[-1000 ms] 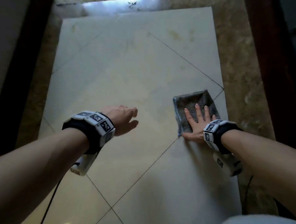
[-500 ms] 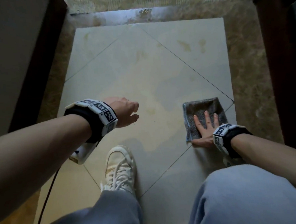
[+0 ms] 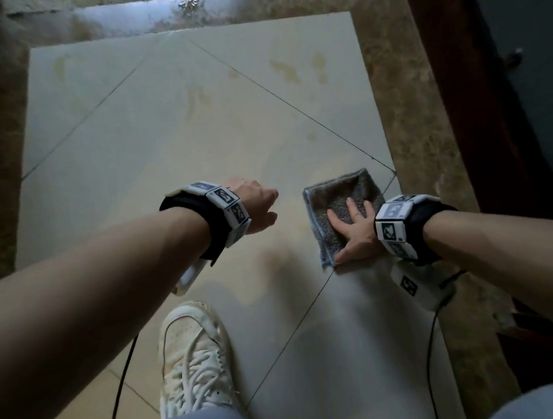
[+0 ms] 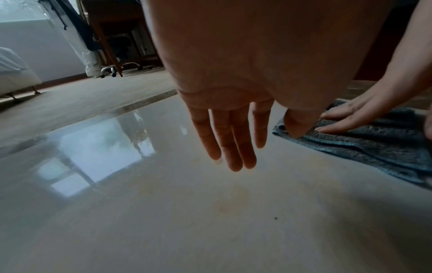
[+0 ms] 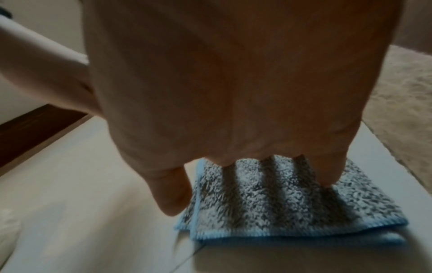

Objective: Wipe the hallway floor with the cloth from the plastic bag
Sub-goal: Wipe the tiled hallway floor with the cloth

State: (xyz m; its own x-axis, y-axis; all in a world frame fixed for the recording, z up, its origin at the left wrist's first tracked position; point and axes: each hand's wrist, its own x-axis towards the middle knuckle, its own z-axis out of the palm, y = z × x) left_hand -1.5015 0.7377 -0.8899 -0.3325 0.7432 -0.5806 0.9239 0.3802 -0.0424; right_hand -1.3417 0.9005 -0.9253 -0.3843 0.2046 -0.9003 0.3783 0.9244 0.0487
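Observation:
A folded grey cloth with a blue edge (image 3: 344, 193) (image 5: 280, 203) (image 4: 385, 146) lies flat on the pale tiled hallway floor (image 3: 181, 134), close to the tiles' right border. My right hand (image 3: 351, 225) (image 5: 233, 120) presses down on its near half, palm flat and fingers spread. My left hand (image 3: 257, 207) (image 4: 231, 140) hovers just left of the cloth, a little above the floor. Its fingers hang straight and hold nothing. The plastic bag is not in view.
Yellowish marks (image 3: 283, 68) stain the tiles farther ahead. A brown marbled border (image 3: 403, 118) frames them, with dark wooden door frames (image 3: 457, 98) on both sides. My white shoe (image 3: 193, 355) stands on the tiles near me. Cables trail from both wrist units.
A white shoe has stepped onto the tiles below my left arm. My left hand has come closer to the cloth. The right hand keeps pressing the cloth at the same spot.

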